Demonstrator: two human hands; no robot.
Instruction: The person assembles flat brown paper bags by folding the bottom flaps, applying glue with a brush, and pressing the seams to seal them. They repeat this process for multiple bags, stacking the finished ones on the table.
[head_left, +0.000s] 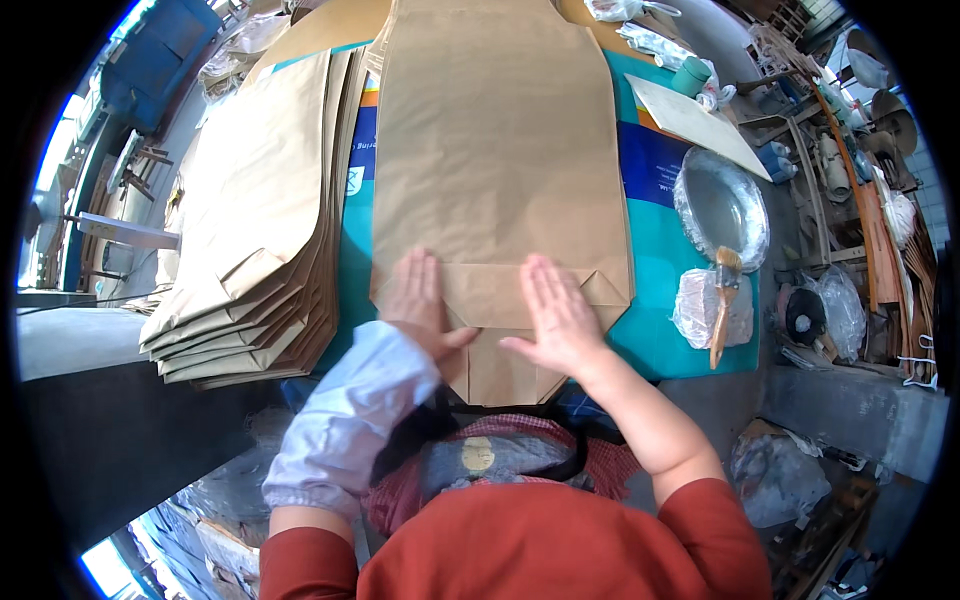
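Note:
A large brown paper bag (495, 150) lies flat in front of me, its folded bottom end toward my body. My left hand (420, 305) rests flat on the left part of the folded end, fingers stretched out and pointing away. On the right part of the same fold lies my right hand (557, 320), palm down with its thumb out to the side. Below the hands a tapered flap (500, 370) of the bag reaches the table's near edge. Neither hand grips anything. A pale blue sleeve cover (350, 410) is on my left forearm; the right forearm is bare.
A stack of brown paper bags (250, 220) stands at the left. To the right are a plastic-covered oval basin (722, 205), a brush (722, 305) on a wrapped block, a white board (695, 125) and a green cup (691, 76). A teal and blue sheet (655, 240) covers the table.

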